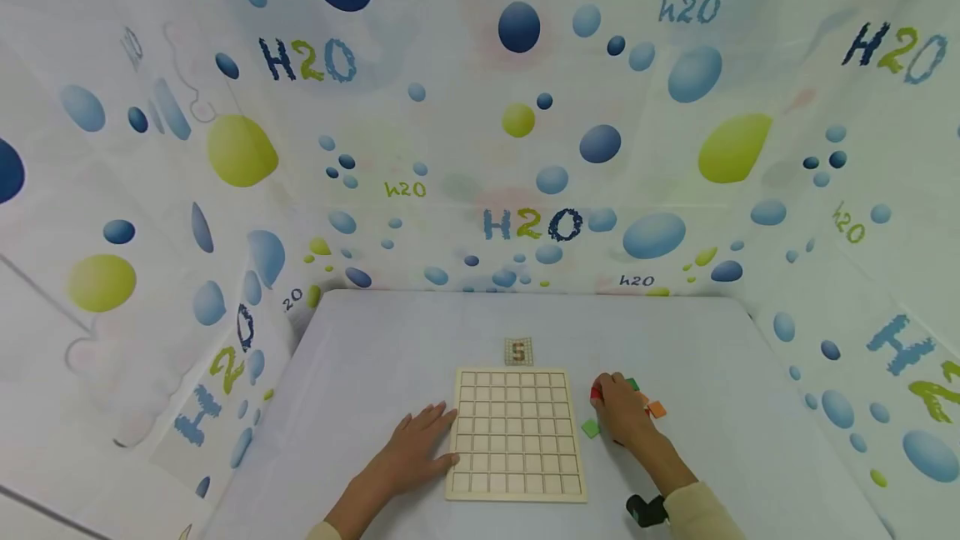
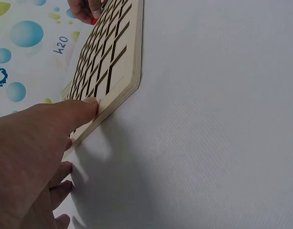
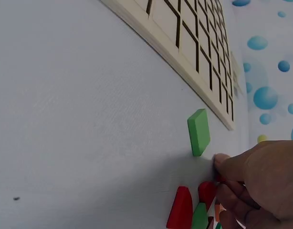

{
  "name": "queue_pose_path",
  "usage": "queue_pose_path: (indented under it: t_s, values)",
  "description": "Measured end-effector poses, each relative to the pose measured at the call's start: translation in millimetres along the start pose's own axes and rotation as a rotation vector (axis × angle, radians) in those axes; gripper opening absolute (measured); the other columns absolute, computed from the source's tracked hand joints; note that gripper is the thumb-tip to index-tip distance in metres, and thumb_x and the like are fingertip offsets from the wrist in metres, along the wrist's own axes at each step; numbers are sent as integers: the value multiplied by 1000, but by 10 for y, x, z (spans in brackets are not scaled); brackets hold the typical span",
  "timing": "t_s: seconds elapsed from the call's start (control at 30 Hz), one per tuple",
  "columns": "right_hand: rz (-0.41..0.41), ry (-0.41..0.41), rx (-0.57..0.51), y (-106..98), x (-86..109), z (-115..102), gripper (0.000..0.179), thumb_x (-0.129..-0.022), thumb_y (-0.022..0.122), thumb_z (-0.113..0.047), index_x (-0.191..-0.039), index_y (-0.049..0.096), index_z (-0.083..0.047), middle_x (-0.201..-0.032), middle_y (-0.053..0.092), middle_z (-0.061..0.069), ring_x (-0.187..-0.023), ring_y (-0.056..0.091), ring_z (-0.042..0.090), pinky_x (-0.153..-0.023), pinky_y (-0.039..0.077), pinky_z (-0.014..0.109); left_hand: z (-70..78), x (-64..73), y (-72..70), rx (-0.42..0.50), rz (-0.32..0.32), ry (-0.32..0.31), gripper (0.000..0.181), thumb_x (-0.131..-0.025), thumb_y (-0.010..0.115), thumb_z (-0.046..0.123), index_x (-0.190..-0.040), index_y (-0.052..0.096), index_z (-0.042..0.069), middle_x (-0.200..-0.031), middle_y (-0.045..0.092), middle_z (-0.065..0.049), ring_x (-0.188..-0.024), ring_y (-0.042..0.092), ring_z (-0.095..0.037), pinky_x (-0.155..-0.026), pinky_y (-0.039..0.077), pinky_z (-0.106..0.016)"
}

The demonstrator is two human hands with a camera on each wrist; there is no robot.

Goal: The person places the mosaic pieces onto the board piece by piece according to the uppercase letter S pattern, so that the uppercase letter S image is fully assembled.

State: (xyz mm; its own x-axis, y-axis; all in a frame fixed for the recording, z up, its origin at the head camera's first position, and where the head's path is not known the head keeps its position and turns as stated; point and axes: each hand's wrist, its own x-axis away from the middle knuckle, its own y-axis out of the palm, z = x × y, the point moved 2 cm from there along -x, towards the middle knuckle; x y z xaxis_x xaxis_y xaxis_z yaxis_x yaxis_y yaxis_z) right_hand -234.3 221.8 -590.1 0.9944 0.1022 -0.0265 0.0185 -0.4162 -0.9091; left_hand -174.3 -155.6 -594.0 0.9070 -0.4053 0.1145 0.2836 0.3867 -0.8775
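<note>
Wooden grid board point(image 1: 517, 435) lies flat on the tabletop point(image 1: 375, 340) between the two hands, with a small patterned card point(image 1: 518, 352) just beyond its far edge. The left hand point(image 1: 420, 450) spreads along the board's left side, thumb resting on the rim; its grip is loose, fingers fairly straight and closed round nothing. To the right of the board, the right hand point(image 1: 619, 411) has a narrow grip: thumb and fingertips pinch a red tile point(image 1: 596, 392), mostly covered by the fingers. Whether that tile touches the tabletop, I cannot tell.

A green tile point(image 3: 199, 132) lies between the board and the right hand, touching neither. More red tiles point(image 3: 181, 208) sit close by that hand, and an orange tile point(image 1: 657, 409) lies just to its right.

Several slips look possible. With only a little red showing, the pinched piece could twist or drop if the fingertips shift. The loose pieces are near enough that a low sweep of the hand could scatter them, the green one especially on a straight path toward the board. Raised strips wall the cells, so a tile set down askew would probably catch and sit tilted. Uneven thumb pressure could make the board skid.
</note>
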Motion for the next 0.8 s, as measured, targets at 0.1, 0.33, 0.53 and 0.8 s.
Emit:
queue_pose_path:
  t_s: [0.1, 0.33, 0.53, 0.8]
  values:
    - [12, -13, -26, 3, -9, -26, 21, -98, 75, -7, -113, 64, 1, -102, 62, 14, -89, 61, 25, -78, 58, 45, -18, -5, 9, -1, -3, -4, 75, -99, 68, 52, -159, 46, 12, -167, 40, -17, -155, 36, -42, -125, 23, -70]
    - [31, -47, -107, 12, -86, -309, 19, -97, 74, -5, -113, 67, 1, -102, 63, 13, -92, 62, 26, -84, 55, 49, -51, -7, -2, -23, -20, -18, 74, -100, 67, 54, -160, 46, 16, -168, 40, -14, -156, 36, -40, -125, 23, -69]
    - [5, -115, -170, 128, -135, -604, 18, -97, 75, -6, -111, 67, -1, -102, 63, 11, -93, 64, 27, -83, 52, 53, -37, 24, -24, -10, -44, -38, 75, -98, 69, 52, -160, 47, 16, -168, 40, -14, -156, 35, -40, -126, 24, -68]
    - [-43, -192, -167, 344, -188, -786, 15, -97, 75, -7, -110, 68, -2, -102, 62, 11, -86, 62, 24, -81, 55, 52, -21, 13, -21, -7, -27, -21, 76, -99, 69, 53, -161, 45, 16, -169, 38, -14, -156, 35, -39, -125, 31, -64]
